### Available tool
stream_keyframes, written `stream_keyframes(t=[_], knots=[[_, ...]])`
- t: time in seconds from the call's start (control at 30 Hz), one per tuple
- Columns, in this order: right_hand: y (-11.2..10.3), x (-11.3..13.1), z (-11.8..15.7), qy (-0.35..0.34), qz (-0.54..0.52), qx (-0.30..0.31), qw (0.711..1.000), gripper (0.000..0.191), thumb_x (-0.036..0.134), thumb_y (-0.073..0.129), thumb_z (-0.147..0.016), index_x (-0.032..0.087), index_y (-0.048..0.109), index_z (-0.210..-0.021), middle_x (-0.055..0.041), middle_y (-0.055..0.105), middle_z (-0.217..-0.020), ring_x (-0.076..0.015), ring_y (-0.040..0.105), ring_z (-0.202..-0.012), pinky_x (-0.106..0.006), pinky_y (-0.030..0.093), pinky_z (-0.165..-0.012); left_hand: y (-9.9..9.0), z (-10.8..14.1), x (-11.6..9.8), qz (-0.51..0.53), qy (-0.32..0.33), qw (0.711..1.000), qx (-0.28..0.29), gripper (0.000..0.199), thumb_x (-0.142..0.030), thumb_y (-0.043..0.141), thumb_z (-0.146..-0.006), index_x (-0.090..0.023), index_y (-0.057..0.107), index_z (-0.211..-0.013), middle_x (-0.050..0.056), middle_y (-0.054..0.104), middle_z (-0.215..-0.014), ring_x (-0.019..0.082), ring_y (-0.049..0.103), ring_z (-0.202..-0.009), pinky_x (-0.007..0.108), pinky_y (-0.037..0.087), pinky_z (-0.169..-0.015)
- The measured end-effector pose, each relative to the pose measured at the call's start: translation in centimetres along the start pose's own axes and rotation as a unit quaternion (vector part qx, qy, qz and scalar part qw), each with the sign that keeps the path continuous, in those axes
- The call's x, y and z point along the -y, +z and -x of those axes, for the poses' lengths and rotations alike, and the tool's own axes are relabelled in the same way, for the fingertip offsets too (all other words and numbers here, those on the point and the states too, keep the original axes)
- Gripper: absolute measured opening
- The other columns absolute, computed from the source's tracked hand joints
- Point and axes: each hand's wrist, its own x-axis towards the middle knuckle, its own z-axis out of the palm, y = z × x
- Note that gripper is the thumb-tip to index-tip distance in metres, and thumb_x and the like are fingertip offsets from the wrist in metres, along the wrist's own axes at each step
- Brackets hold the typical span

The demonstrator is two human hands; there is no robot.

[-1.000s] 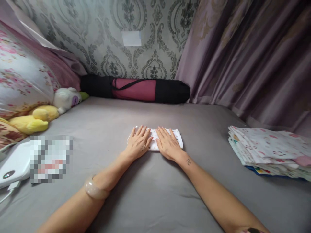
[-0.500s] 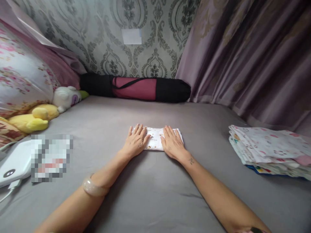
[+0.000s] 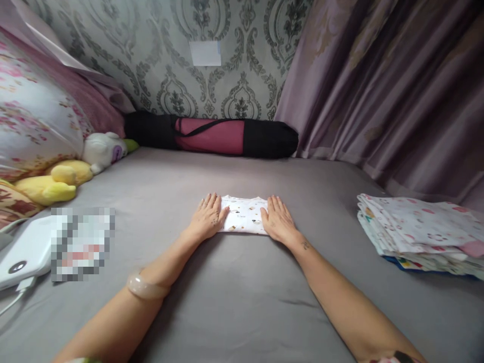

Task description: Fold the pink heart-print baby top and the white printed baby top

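A small white cloth (image 3: pixel 244 216) with a scattered print lies folded into a flat rectangle on the grey bed sheet (image 3: pixel 234 302). Along its left edge rests my left hand (image 3: pixel 207 217), palm down, the thumb lying over the cloth. My right hand (image 3: pixel 279 217) lies flat at the opposite edge, its thumb touching the printed face. Both hands have their fingers stretched out and grip nothing. The cloth's side edges are partly hidden under the hands.
A stack of folded printed cloths (image 3: pixel 419 232) sits at the right. On the left are a white power bank (image 3: pixel 28 252) with a cable, a blurred-out item (image 3: pixel 85 242), a yellow plush toy (image 3: pixel 53 184) and a white plush toy (image 3: pixel 102 151). A long black-and-pink bag (image 3: pixel 212 136) lies against the wall.
My hands have moved apart, from on top of the cloth out to its two side edges, so more of its printed face shows. The cloth stays in about the same place.
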Motion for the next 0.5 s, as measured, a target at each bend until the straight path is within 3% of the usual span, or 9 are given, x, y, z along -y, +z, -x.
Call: stream_keyframes(t=[0.17,0.27,0.33,0.4,0.5], knots=[[0.9,-0.6,-0.2,0.000,-0.004,0.005,1.000,0.067,0.041,0.018,-0.097,-0.003,0.028,-0.147,-0.0199,0.023,-0.156,-0.0301,0.017,-0.145,-0.043,0.016,-0.118,0.3,-0.5,0.4,0.051,-0.015,0.999,0.006,0.067,-0.051,0.028,-0.094,-0.006,0.040,-0.143,0.018,0.029,-0.155,0.031,0.019,-0.145,0.046,0.019,-0.117],[0.8,-0.5,-0.3,0.002,-0.007,0.011,1.000,0.068,0.044,0.016,-0.097,-0.001,0.027,-0.148,-0.0191,0.022,-0.156,-0.0294,0.017,-0.145,-0.043,0.016,-0.118,-0.4,-0.8,0.5,0.178,-0.045,0.983,-0.017,0.056,-0.048,0.031,-0.094,-0.014,0.054,-0.132,0.015,0.042,-0.149,0.030,0.030,-0.142,0.047,0.020,-0.116],[0.2,-0.5,-0.4,0.007,-0.009,0.041,0.999,0.070,0.045,0.015,-0.098,-0.001,0.026,-0.149,-0.0190,0.021,-0.157,-0.0291,0.016,-0.146,-0.044,0.016,-0.118,-1.0,-1.0,0.8,0.312,-0.078,0.945,-0.051,0.052,-0.049,0.030,-0.094,-0.018,0.062,-0.121,0.013,0.053,-0.140,0.028,0.041,-0.136,0.045,0.024,-0.115],[-0.6,-0.5,-0.5,0.000,-0.005,0.061,0.998,0.070,0.045,0.015,-0.098,-0.001,0.024,-0.149,-0.0185,0.020,-0.157,-0.0287,0.014,-0.146,-0.047,0.013,-0.118,-1.5,-1.3,1.4,0.440,-0.112,0.885,-0.102,0.053,-0.052,0.031,-0.094,-0.017,0.064,-0.116,0.013,0.057,-0.136,0.027,0.047,-0.131,0.042,0.029,-0.113],[-1.7,-0.8,-0.6,-0.074,0.014,0.027,0.997,0.069,0.045,0.015,-0.098,0.002,0.024,-0.150,-0.0152,0.017,-0.158,-0.0253,0.009,-0.147,-0.046,0.006,-0.120,-1.7,-1.8,2.3,0.556,-0.159,0.795,-0.180,0.054,-0.054,0.035,-0.093,-0.014,0.065,-0.114,0.014,0.058,-0.135,0.026,0.050,-0.129,0.038,0.032,-0.111]])
